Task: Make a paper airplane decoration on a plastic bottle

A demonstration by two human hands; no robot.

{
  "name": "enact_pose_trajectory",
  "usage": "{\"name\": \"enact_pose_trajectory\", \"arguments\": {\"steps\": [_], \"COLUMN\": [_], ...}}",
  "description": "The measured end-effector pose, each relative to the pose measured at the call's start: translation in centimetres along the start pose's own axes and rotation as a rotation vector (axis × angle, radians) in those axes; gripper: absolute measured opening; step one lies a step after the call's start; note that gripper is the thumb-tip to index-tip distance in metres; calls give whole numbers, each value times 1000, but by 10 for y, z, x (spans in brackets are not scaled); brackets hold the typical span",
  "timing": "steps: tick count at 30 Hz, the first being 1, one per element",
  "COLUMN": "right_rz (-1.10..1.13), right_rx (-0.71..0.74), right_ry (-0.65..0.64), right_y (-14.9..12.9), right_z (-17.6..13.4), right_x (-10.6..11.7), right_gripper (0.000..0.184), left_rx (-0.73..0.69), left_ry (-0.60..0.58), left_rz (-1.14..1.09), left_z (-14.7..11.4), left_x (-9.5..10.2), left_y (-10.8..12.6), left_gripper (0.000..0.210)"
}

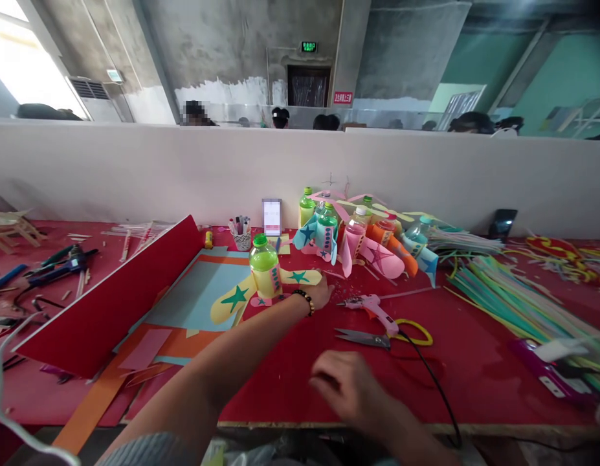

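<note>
My left hand (320,294), with a beaded bracelet (305,301) at the wrist, reaches across to the tip of a yellow paper wing. Its fingers point away from me and are mostly hidden. That wing belongs to a plane made from a green-capped bottle (265,262), standing upright with star-marked wings. Nearer the table's front, my right hand (348,385) is held with its fingers curled in; nothing shows in them. Beyond it lie a pink glue gun (372,307) and scissors (365,338) with yellow handles.
Several bottle planes (358,236) stand together by the white partition (280,155). Coloured strips (508,298) and a purple power strip (552,372) lie at right. A red board (120,301) leans over paper sheets at left; pliers (76,259) lie beyond. A pen cup (241,239) stands behind.
</note>
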State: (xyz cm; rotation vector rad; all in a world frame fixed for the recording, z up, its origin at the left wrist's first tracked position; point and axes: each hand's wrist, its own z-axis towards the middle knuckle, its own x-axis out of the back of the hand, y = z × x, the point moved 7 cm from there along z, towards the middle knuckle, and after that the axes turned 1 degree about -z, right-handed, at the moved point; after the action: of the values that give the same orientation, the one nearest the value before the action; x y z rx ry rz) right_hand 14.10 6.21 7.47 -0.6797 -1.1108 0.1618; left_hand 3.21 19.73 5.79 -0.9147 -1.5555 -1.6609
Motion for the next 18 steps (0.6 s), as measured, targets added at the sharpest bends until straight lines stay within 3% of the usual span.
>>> {"name": "enact_pose_trajectory", "arguments": {"steps": [4, 6, 10, 14, 18], "right_rz": [-133, -277, -481, -489, -439], "right_rx": [-298, -444, -577, -657, -695], "right_ry": [455, 528, 367, 192, 116], "right_y": [72, 110, 161, 185, 198], "right_z": [-52, -70, -70, -50, -29], "right_x": [74, 94, 99, 87, 80], "right_gripper": [19, 21, 36, 41, 24], "left_rx": [69, 55, 36, 158, 143], "left_ry": [90, 98, 65, -35, -71], "left_rz": [-134, -219, -401, -769, -592], "left_z": [-21, -35, -73, -118, -155], "left_x": [-5, -9, -13, -17, -11], "left_y": [2, 11, 25, 16, 4], "left_gripper": [37, 38, 38, 35, 30]}}
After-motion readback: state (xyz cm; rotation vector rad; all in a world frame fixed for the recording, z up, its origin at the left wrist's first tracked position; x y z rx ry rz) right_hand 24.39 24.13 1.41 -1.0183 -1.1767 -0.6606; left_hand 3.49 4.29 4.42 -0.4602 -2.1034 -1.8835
